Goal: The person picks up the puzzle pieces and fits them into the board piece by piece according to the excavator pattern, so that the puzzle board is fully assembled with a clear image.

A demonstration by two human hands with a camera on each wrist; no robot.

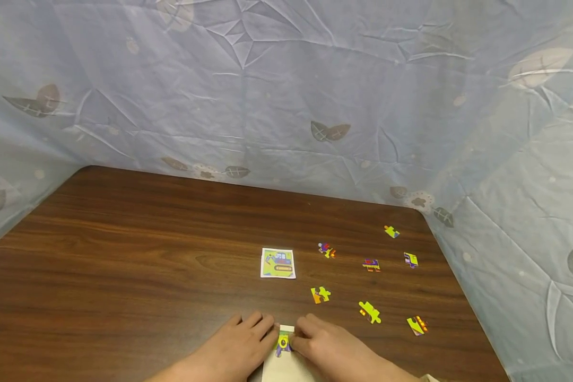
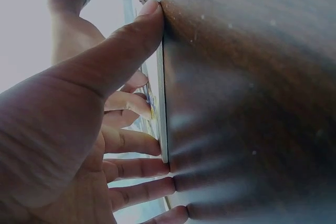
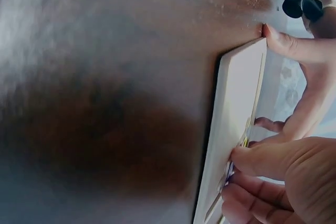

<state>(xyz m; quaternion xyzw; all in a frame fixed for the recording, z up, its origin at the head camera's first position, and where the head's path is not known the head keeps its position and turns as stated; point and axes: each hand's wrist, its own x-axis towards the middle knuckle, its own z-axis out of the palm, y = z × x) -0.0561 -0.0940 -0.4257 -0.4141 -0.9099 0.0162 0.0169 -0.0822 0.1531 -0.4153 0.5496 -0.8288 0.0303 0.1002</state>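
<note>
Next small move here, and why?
Probably press the yellow-and-purple puzzle piece down into the puzzle tray: the right hand is at the piece's edge, the left hand lies along the tray's side, and I can't tell whether the piece is fully seated.

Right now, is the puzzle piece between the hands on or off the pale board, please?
On: in the head view, the puzzle piece covers part of the pale board.

The puzzle piece (image 1: 284, 342) I touch is yellow, green and purple, on a cream board (image 1: 288, 369). I see a lime loose piece (image 1: 370, 312) patched orange, dark brown grain across the table (image 1: 124, 265), pale blue-grey cloth (image 1: 286, 101) printed with leaves.
</note>
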